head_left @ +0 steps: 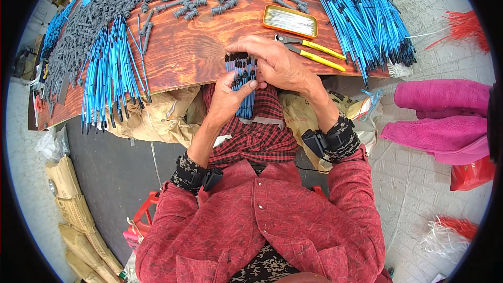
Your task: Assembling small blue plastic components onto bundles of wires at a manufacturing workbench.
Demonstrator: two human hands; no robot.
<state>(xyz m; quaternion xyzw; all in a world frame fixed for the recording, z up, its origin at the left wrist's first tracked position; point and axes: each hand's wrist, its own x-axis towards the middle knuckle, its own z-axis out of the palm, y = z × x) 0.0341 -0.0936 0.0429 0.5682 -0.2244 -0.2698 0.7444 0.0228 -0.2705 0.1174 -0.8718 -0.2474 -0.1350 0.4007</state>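
Left hand (pixel 222 99) grips a bundle of black-tipped blue rods (pixel 245 97) over the lap

Both forearms reach forward and converge at the near edge of the wooden table (pixel 183 65). The left thumb presses across the bundle's front, its fingers mostly hidden behind. The right hand (pixel 277 63) arches over the far, black-tipped end, wrist bent inward, index finger stretched leftward; whether its hidden fingers grasp cannot be told. Beyond lie yellow-handled pliers (pixel 322 60), then a tin (pixel 316 28) of thin silvery wires. Grey ribbed plastic fittings (pixel 126 2) spread farther off.
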